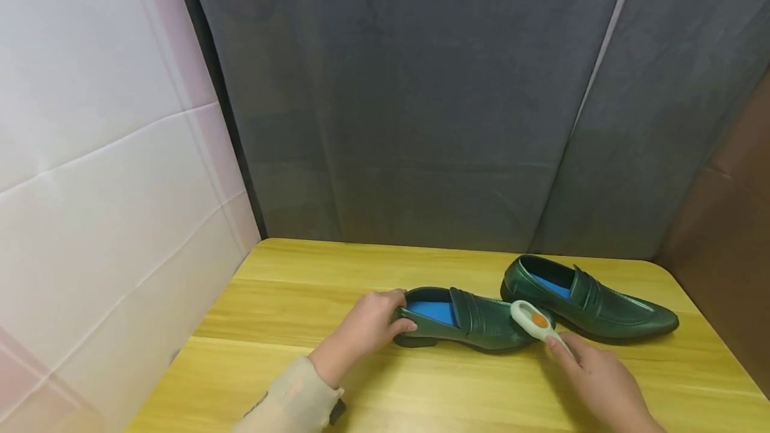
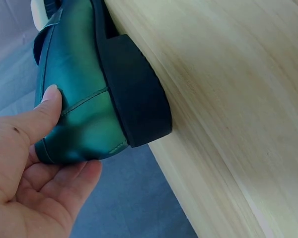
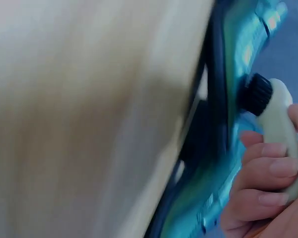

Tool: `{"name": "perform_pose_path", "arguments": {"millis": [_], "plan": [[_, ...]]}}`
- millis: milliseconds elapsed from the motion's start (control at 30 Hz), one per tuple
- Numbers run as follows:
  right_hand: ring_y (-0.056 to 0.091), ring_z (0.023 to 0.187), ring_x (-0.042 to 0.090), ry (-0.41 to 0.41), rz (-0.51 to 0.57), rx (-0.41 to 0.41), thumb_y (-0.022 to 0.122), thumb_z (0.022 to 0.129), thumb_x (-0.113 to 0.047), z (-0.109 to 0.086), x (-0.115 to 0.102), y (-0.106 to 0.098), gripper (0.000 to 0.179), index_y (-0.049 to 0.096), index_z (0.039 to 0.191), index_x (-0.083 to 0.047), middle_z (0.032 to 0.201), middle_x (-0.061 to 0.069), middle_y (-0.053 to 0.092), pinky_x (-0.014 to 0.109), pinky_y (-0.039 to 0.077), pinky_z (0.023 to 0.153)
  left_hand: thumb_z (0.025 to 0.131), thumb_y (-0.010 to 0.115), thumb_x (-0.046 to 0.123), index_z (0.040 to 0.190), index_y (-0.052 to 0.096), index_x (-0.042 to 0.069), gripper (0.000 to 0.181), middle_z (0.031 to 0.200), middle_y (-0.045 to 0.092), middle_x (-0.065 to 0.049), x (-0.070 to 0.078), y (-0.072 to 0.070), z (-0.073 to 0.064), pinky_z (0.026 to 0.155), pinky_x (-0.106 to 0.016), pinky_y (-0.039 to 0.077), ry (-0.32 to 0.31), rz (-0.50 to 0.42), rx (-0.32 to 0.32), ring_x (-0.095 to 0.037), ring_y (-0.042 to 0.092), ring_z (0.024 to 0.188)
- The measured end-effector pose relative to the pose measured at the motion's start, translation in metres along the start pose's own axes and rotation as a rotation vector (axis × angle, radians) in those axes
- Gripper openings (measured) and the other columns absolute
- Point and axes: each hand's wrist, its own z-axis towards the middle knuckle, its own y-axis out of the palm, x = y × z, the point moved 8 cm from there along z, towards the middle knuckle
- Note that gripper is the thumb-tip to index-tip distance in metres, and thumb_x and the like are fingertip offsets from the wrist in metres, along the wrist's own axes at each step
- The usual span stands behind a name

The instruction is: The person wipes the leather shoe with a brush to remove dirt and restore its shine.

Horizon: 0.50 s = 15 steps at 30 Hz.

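Note:
A dark green loafer point(image 1: 490, 319) with a blue insole lies on the table, toe to the right. My left hand point(image 1: 375, 319) grips its heel; in the left wrist view the thumb lies on the side of the green leather point(image 2: 82, 89) and the fingers curl behind the heel. My right hand point(image 1: 601, 376) holds a pale shoe brush point(image 1: 532, 321) with an orange spot on its back. In the right wrist view the fingers wrap the handle, and the dark bristles point(image 3: 257, 94) are against the shoe's green surface.
A second green loafer point(image 1: 592, 303) stands behind and to the right, toe also rightward. The yellow wooden table point(image 1: 271, 326) ends at a grey curtain point(image 1: 391, 99). A white panel point(image 1: 102, 152) rises at the left and a brown one point(image 1: 728, 232) at the right.

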Motion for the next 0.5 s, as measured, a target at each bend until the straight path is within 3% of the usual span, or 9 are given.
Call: {"name": "perform_pose_path", "arguments": {"millis": [267,500], "plan": [[0.068,0.110,0.032,-0.026,0.091,0.028,0.034,0.099,-0.072,-0.003,-0.025,0.018,0.075,0.063,0.135,-0.014,0.126,0.012,0.071,0.059,0.054,0.087,0.089,0.076,0.037,0.111,0.070,0.006,0.039,0.107,0.076,-0.009,0.000,-0.001,0.001,0.075,-0.030,0.060,0.007,0.007,0.005,-0.021,0.073,0.091],[0.068,0.095,0.019,-0.025,0.121,0.015,0.034,0.099,-0.071,-0.005,-0.033,0.019,0.072,0.062,0.135,-0.016,0.112,0.004,0.074,0.048,0.055,0.077,0.088,0.077,0.037,0.108,0.071,0.007,0.037,0.106,0.076,-0.008,-0.001,0.000,0.001,0.074,-0.030,0.060,-0.010,0.006,-0.006,-0.020,0.073,0.089]]}}
